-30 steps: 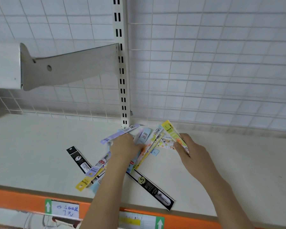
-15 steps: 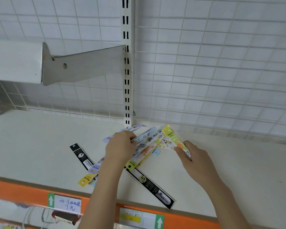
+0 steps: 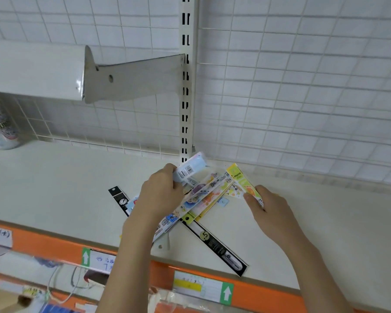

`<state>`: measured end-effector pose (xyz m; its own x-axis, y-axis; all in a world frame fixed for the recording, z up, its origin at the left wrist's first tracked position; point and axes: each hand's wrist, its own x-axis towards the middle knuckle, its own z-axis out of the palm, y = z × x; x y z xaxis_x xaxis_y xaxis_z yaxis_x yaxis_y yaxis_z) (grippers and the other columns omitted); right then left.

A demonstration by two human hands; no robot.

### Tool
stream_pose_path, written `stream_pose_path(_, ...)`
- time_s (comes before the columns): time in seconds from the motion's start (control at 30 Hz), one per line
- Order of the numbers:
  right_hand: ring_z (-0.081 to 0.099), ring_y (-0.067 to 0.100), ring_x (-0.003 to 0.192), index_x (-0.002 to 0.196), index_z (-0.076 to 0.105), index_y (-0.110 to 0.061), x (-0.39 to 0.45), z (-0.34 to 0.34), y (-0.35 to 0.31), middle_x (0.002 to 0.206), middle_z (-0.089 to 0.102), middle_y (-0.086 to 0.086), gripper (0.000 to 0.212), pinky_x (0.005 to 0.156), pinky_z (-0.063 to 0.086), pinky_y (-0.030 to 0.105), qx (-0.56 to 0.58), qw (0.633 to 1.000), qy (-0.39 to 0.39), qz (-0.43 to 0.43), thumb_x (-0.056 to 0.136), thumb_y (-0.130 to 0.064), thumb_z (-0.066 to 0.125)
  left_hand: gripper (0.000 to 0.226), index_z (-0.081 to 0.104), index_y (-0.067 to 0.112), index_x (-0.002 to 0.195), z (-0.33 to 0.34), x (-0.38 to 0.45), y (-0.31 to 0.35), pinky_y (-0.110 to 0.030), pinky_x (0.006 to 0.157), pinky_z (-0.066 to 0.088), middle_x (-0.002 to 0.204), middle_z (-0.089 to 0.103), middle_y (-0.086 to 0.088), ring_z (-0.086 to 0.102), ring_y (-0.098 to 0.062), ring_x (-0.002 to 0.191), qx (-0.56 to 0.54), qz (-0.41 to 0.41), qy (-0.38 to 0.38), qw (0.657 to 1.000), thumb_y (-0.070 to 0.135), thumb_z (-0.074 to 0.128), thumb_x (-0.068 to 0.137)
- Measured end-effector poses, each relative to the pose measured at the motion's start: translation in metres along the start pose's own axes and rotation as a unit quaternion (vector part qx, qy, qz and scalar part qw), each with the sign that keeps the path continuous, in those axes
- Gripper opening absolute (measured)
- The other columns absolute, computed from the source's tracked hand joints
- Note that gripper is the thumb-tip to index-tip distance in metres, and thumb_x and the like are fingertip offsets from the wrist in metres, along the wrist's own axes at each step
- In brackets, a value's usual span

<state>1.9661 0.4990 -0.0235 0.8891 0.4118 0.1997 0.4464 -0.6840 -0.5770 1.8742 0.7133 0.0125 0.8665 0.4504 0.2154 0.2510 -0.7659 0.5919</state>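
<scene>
One blue packet point(image 3: 191, 169) higher; two hands point(image 3: 160, 190) point(image 3: 268, 207)

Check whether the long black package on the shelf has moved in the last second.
No. The long black package still lies diagonally, upper end left of the slotted upright post.

bright, even light | faint shadows | edges curved, slightly blurred

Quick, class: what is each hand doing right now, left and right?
Left hand: closed, gripping the pale blue packet.
Right hand: closed, pinching the yellow packet.
</scene>
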Motion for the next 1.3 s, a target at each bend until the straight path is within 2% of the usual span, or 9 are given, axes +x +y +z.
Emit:
stream_pose_path(0.13,0.048,0.024,0.062,0.086,0.047,-0.024,0.001,0.003,-0.003,0.057,0.044,-0.003,0.019,0.053,0.033,0.032,-0.013,1.000,-0.006,-0.004,0.096,-0.039,0.044,0.003,0.046,0.007,0.094,-0.008,-0.004,-0.008,-0.024,0.048,0.029,0.072,0.043,0.001,0.039,-0.015,0.059,-0.027,-0.016,0.015,0.999,0.007,0.044,0.091)
stream_pose_path(0.23,0.044,0.021,0.069,0.094,0.053,-0.022,0.000,0.005,-0.010,0.067,0.055,0.001,0.020,0.068,0.041,0.036,-0.009,1.000,-0.016,0.000,0.097,-0.038,0.042,0.013,0.042,0.008,0.084,-0.011,-0.005,-0.015,-0.023,0.050,0.030,0.074,0.041,-0.002,0.040,-0.022,0.066,-0.017,-0.015,0.027,0.999,0.012,0.041,0.096)
stream_pose_path(0.4,0.059,0.024,0.072,0.106,0.058,-0.020,0.002,0.010,-0.016,0.074,0.063,0.005,0.030,0.074,0.050,0.040,-0.018,1.000,-0.024,-0.005,0.095,-0.043,0.042,0.043,0.058,0.013,0.117,-0.011,-0.009,-0.020,-0.035,0.088,0.033,0.111,0.047,-0.007,0.043,-0.027,0.101,0.112,-0.019,0.052,0.992,0.037,0.027,0.099)
stream_pose_path(0.5,0.059,0.023,0.073,0.106,0.058,-0.019,0.001,0.011,-0.019,0.074,0.061,0.003,0.030,0.072,0.050,0.040,-0.015,0.999,-0.029,-0.007,0.096,-0.042,0.042,0.051,0.051,0.023,0.122,-0.016,-0.013,-0.018,-0.035,0.079,0.033,0.088,0.042,-0.003,0.038,-0.023,0.084,0.167,-0.030,0.073,0.983,0.045,0.015,0.094)
stream_pose_path(0.73,0.058,0.022,0.070,0.103,0.058,-0.019,-0.001,0.011,-0.022,0.069,0.058,0.000,0.027,0.070,0.047,0.038,-0.019,0.999,-0.028,-0.012,0.096,-0.040,0.043,0.046,0.054,0.026,0.118,-0.022,-0.019,-0.010,-0.031,0.054,0.033,0.062,0.046,0.000,0.045,-0.026,0.064,0.073,-0.097,0.118,0.986,0.051,0.022,0.096)
stream_pose_path(0.87,0.056,0.020,0.066,0.101,0.058,-0.019,-0.003,0.010,-0.021,0.066,0.057,0.000,0.026,0.065,0.045,0.036,-0.024,0.999,-0.026,-0.014,0.096,-0.040,0.042,0.044,0.053,0.024,0.125,-0.016,-0.021,-0.013,-0.040,0.063,0.055,0.076,0.068,-0.011,0.065,-0.031,0.068,-0.006,-0.052,0.117,0.992,0.050,0.037,0.092)
stream_pose_path(1.13,0.058,0.019,0.068,0.105,0.058,-0.023,-0.006,0.007,-0.019,0.068,0.059,0.001,0.025,0.066,0.046,0.035,-0.022,0.999,-0.025,-0.009,0.097,-0.040,0.042,0.023,0.056,0.027,0.108,-0.010,-0.024,-0.006,-0.038,0.059,0.055,0.055,0.061,-0.005,0.058,-0.024,0.048,-0.114,-0.043,0.104,0.987,0.039,0.041,0.096)
stream_pose_path(1.23,0.057,0.019,0.066,0.107,0.058,-0.023,-0.006,0.007,-0.016,0.062,0.054,-0.001,0.025,0.062,0.043,0.035,-0.020,1.000,-0.019,-0.011,0.097,-0.040,0.042,0.005,0.047,0.034,0.098,-0.009,-0.023,-0.005,-0.042,0.063,0.057,0.066,0.065,-0.002,0.063,-0.027,0.057,-0.114,-0.016,0.086,0.990,0.032,0.043,0.096)
stream_pose_path(1.3,0.055,0.021,0.066,0.108,0.059,-0.022,-0.006,0.007,-0.014,0.060,0.051,-0.001,0.026,0.061,0.040,0.034,-0.026,1.000,-0.016,-0.008,0.096,-0.040,0.043,0.019,0.047,0.031,0.102,-0.007,-0.023,-0.007,-0.043,0.067,0.054,0.082,0.061,-0.006,0.062,-0.035,0.075,-0.101,0.016,0.059,0.993,0.020,0.049,0.087)
